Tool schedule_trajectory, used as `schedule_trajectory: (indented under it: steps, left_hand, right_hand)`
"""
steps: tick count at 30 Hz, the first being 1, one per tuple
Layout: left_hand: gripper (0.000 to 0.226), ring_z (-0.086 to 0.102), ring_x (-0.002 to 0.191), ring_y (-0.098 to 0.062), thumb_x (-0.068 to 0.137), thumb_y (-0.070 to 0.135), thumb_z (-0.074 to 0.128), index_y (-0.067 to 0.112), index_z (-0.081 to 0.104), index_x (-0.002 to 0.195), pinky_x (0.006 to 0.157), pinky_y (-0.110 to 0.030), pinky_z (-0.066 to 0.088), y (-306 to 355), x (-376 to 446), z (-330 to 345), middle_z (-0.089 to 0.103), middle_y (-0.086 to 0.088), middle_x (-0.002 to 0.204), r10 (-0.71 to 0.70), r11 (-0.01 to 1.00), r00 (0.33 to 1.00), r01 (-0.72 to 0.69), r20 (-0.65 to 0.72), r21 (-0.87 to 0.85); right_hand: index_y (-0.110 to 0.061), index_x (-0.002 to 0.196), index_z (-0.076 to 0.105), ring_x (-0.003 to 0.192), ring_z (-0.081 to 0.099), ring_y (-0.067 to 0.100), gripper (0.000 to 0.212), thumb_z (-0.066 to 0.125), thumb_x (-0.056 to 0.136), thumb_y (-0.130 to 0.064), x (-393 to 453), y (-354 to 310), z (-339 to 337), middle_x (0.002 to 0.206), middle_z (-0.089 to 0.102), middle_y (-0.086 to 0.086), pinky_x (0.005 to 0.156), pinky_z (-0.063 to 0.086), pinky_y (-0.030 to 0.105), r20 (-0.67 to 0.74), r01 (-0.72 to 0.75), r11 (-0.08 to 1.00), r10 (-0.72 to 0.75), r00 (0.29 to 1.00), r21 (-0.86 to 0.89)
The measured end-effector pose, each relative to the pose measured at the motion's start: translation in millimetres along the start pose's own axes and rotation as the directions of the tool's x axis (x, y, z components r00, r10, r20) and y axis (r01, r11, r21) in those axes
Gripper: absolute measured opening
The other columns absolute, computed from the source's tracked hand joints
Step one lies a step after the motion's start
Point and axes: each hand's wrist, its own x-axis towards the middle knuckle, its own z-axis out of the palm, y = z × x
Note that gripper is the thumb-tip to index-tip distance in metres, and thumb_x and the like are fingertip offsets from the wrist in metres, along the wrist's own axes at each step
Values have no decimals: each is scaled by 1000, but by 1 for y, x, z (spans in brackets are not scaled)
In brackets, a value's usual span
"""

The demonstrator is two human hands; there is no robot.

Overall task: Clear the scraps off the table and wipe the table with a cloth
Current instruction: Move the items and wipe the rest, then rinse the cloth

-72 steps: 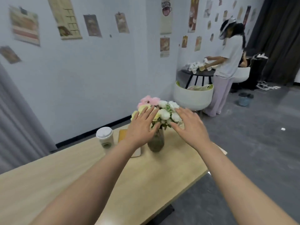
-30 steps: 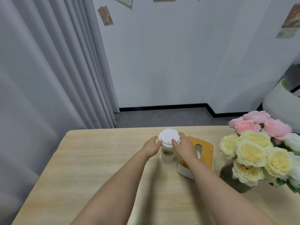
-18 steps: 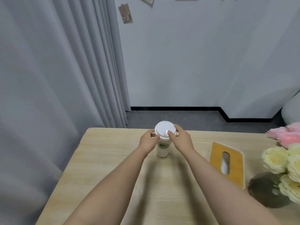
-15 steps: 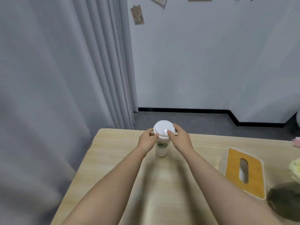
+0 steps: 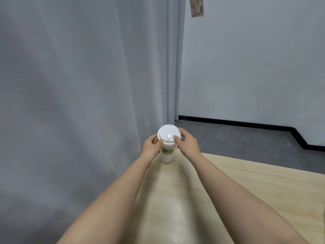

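A white paper coffee cup (image 5: 167, 152) with a white lid and a green round logo stands upright near the far left corner of the light wooden table (image 5: 246, 182). My left hand (image 5: 151, 147) grips the cup's left side just under the lid. My right hand (image 5: 188, 143) holds the right side, with the thumb on the lid's rim. No cloth or scraps are in view.
A grey curtain (image 5: 79, 85) hangs right beside the table's left edge. Beyond the table lie grey floor (image 5: 237, 138) and a white wall with a black skirting board (image 5: 246, 123). A brown picture (image 5: 197, 6) hangs high on the wall.
Both hands went from the flower vase to the cup and slid it left toward the table's corner. My view turned left, so the tissue box and flowers have left the frame.
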Motion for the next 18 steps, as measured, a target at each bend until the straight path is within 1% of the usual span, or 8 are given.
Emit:
schedule_trajectory:
  steps: [2, 4, 7, 11, 14, 15, 17, 18]
  left_hand:
    - [31, 57, 99, -15, 93, 19, 55, 15, 55, 124, 67, -22, 48, -8, 14, -12, 62, -3, 119, -9, 1000, 1000, 9, -23, -4]
    - [33, 57, 98, -15, 93, 19, 55, 14, 53, 126, 65, -20, 48, -13, 24, -19, 61, -4, 121, -22, 999, 999, 21, -36, -26]
    - [36, 57, 104, -17, 93, 19, 55, 13, 51, 129, 66, -20, 49, -19, 34, -26, 60, -5, 124, -43, 998, 998, 40, -46, -52]
    - [37, 57, 103, -16, 93, 17, 55, 11, 51, 130, 69, -23, 50, -25, 41, -29, 60, -5, 124, -58, 996, 997, 54, -47, -75]
    - [35, 57, 102, -16, 93, 16, 55, 13, 51, 127, 81, -33, 51, -28, 43, -29, 60, -4, 124, -45, 996, 997, 39, -69, -78]
    - [35, 57, 102, -15, 93, 16, 55, 14, 52, 127, 85, -35, 51, -28, 44, -29, 60, -2, 124, -44, 996, 996, 38, -72, -75]
    - [36, 57, 102, -15, 93, 17, 55, 15, 51, 128, 87, -36, 51, -30, 46, -31, 60, -1, 123, -50, 996, 996, 45, -70, -72]
    - [36, 57, 105, -15, 92, 18, 56, 15, 50, 128, 91, -37, 51, -31, 47, -31, 59, -1, 125, -55, 996, 996, 51, -65, -69]
  right_hand:
    - [-20, 121, 58, 103, 56, 19, 32, 54, 90, -20, 9, -4, 15, 107, 62, -4, 91, 50, 40, 13, 5, 1000, -5, 1000, -1]
    - [-20, 120, 58, 103, 56, 18, 30, 53, 90, -19, 16, -6, 26, 105, 61, -5, 92, 49, 39, 18, 9, 1000, -9, 1000, -6]
    - [-18, 123, 57, 106, 55, 19, 32, 54, 91, -19, 23, -8, 37, 108, 61, -2, 93, 48, 37, 26, -1, 1000, 2, 1000, -21]
    - [-17, 127, 55, 108, 57, 21, 37, 55, 90, -23, 28, -7, 48, 119, 62, 2, 92, 51, 42, 36, -9, 1000, 10, 999, -21]
    - [-18, 133, 50, 114, 55, 20, 43, 55, 91, -26, 30, -9, 51, 127, 58, 2, 95, 49, 41, 36, -30, 999, 31, 999, -24]
    - [-18, 133, 50, 114, 54, 20, 42, 55, 92, -25, 31, -9, 52, 126, 58, 2, 96, 48, 41, 38, -29, 999, 30, 999, -27]
    - [-20, 131, 52, 112, 55, 21, 39, 54, 92, -26, 33, -9, 53, 123, 60, 1, 95, 49, 42, 43, -19, 999, 20, 999, -32]
    - [-21, 129, 53, 111, 56, 20, 38, 53, 92, -27, 33, -8, 54, 122, 61, 0, 93, 49, 42, 44, -16, 999, 17, 999, -34]
